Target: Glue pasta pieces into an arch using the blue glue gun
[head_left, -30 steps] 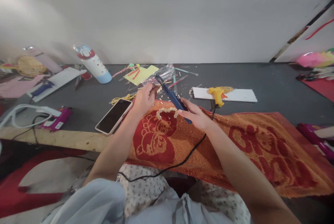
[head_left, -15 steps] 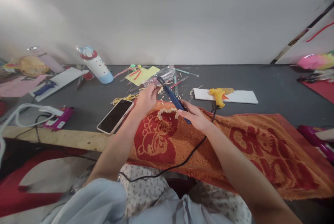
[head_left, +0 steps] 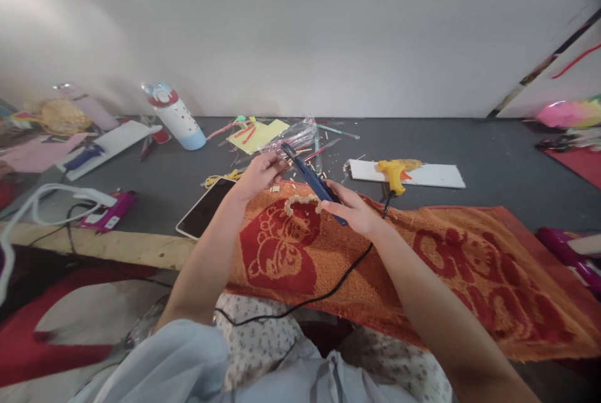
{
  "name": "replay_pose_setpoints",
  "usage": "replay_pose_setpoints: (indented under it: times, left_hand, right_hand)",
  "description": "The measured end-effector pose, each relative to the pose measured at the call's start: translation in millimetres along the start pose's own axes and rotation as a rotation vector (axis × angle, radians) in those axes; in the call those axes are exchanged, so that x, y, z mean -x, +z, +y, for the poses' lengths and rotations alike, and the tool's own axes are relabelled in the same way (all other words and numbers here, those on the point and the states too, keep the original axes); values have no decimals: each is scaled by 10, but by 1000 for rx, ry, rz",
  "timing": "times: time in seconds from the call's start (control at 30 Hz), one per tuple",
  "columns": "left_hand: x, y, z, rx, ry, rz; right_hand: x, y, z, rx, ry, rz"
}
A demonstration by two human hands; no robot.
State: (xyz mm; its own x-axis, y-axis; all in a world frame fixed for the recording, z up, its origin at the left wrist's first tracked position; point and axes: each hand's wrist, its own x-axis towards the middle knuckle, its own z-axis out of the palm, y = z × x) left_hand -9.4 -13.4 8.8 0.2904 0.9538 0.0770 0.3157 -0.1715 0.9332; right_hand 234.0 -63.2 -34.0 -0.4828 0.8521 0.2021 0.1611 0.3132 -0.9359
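My right hand [head_left: 350, 206] is closed round a long dark-blue hand tool [head_left: 312, 179] with a dark tip; its exact kind is unclear. The tip points up and left, close to my left hand [head_left: 267, 171]. The fingers of that hand are pinched together, and whatever lies between them is too small to make out. Below both hands an orange and red towel [head_left: 347, 265] covers the table's front. An arc of small pale pieces [head_left: 295, 201] rests on it, under the tool. Several short pale bits [head_left: 275, 189] lie near my left fingers.
A yellow glue gun [head_left: 395, 173] rests on a white board [head_left: 441, 176], its black cord [head_left: 347, 276] crossing the towel. A phone [head_left: 201, 212] lies left, before a spotted bottle [head_left: 176, 118]. Yellow paper [head_left: 260, 135], clear wrap [head_left: 300, 134] and scraps lie behind my hands.
My left hand has shifted slightly left and down, its fingers a little away from the tool's tip. Short pale bits now show on the towel below it. My right hand has barely moved.
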Motion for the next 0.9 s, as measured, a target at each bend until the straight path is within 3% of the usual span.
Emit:
replay_pose_setpoints:
  times: [0.2, 0.5, 0.6, 0.73, 0.8, 0.9]
  left_hand:
    - [-5, 18, -4, -40, 19, 17]
    - [-92, 166, -131, -395, 118, 274]
    - [-82, 199, -183, -615, 255, 339]
    - [19, 297, -108, -769, 503, 511]
    - [83, 386, -54, -729, 493, 480]
    - [142, 561, -41, -487, 262, 266]
  right_hand:
    - [-7, 13, 1, 10, 33, 20]
    - [-32, 76, 25, -16, 110, 103]
    - [-51, 104, 32, -13, 90, 141]
    - [-67, 143, 50, -35, 68, 206]
    - [-66, 163, 57, -65, 69, 211]
    - [-59, 201, 69, -131, 31, 205]
